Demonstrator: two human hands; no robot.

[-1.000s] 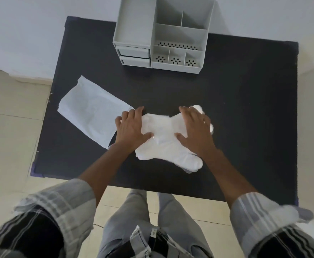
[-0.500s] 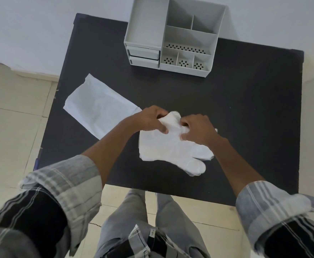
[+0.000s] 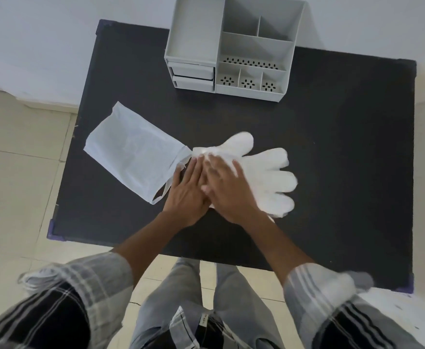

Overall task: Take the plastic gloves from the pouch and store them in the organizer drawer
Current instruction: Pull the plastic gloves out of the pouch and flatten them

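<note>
White plastic gloves (image 3: 269,177) lie spread flat on the black table (image 3: 332,147), fingers pointing right. My left hand (image 3: 188,190) and my right hand (image 3: 229,187) press flat on the cuff end, side by side and touching, fingers extended. The white pouch (image 3: 133,152) lies flat just left of the gloves, its open end beside my left hand. The grey organizer (image 3: 234,46) stands at the table's far edge; its two small drawers (image 3: 192,76) at the lower left are closed.
The organizer has open compartments on top and three small perforated bins at its front right. A white wall stands behind the table. Tiled floor shows to the left, and my legs below the near edge.
The gloves were bunched between my pinching fingers; now they are unfolded flat with fingers spread to the right, and both hands lie flat on the cuff end.
</note>
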